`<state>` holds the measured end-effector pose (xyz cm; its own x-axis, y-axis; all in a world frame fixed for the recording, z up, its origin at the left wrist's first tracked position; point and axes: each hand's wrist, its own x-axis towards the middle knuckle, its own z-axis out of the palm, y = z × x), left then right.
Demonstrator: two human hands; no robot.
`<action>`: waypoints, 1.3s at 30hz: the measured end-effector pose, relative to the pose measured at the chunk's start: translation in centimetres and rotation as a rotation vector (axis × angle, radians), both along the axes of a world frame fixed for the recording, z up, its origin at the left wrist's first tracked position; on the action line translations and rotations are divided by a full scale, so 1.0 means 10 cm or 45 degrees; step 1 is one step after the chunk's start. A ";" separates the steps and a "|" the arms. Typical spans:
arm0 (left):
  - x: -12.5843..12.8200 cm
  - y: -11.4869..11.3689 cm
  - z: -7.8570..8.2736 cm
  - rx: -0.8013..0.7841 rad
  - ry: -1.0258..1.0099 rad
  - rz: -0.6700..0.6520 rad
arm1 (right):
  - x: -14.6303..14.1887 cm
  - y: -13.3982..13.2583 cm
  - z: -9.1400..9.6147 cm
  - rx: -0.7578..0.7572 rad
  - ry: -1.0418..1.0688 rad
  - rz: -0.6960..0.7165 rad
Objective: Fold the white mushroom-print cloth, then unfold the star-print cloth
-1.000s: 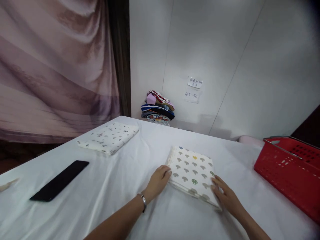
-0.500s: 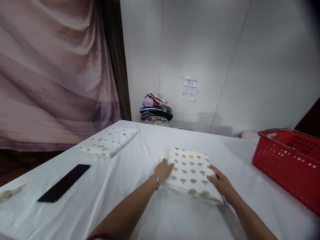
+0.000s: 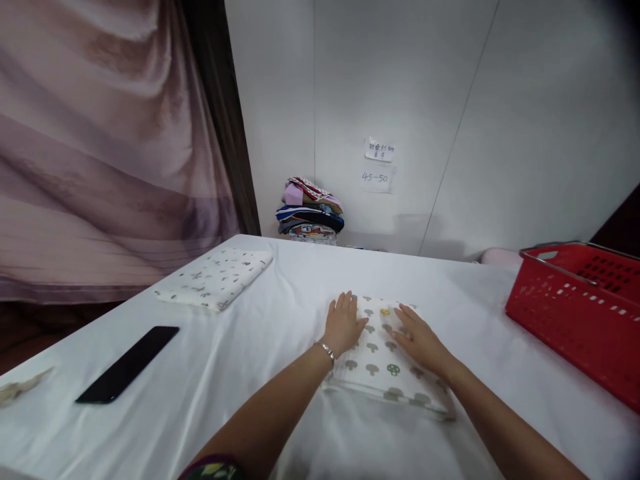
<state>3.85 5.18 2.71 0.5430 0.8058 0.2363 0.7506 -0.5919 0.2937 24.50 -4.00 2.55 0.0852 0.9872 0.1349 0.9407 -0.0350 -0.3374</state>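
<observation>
A folded white cloth with a mushroom print (image 3: pixel 373 369) lies on the white-covered table in front of me. My left hand (image 3: pixel 344 325) rests flat over its left side, fingers stretched toward the far edge; a bracelet circles that wrist. Over the cloth's right half lies my right hand (image 3: pixel 419 339), fingers spread and pointing up and left. Both hands are open and hide parts of the print. Another folded white cloth (image 3: pixel 220 275), with small dark motifs, sits apart at the far left of the table.
A red plastic basket (image 3: pixel 570 320) with a metal handle stands at the right. At left lie a black flat slab (image 3: pixel 129 363) and a beige scrap (image 3: pixel 23 387). Stacked folded fabrics (image 3: pixel 311 212) rise beyond the table's far edge, near paper signs (image 3: pixel 379 167) on the wall.
Both hands have moved from the sides of the mushroom-print cloth onto its top, fingers now stretched out. The cloth stays in nearly the same place. The view has shifted slightly.
</observation>
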 end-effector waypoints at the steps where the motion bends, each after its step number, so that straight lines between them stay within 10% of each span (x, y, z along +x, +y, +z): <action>1: 0.04 0.03 -0.05 -0.018 0.026 -0.005 | -0.04 0.10 0.00 -0.004 -0.034 0.022; 13: 0.04 0.15 -0.31 -0.230 0.063 0.043 | 0.09 0.42 -0.25 -0.206 -0.242 -0.110; 27: 0.01 0.04 -0.12 -0.234 0.147 0.041 | -0.35 -0.07 0.03 -0.290 -0.132 0.030; 39: -0.32 -0.37 -0.32 -0.230 -0.205 -0.121 | -0.50 -0.58 -0.13 -0.127 -0.001 0.174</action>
<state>0.61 1.46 -0.51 0.5854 0.7898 0.1829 0.6288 -0.5848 0.5125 19.48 -9.83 1.20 -0.0506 0.9981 0.0360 0.9393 0.0598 -0.3378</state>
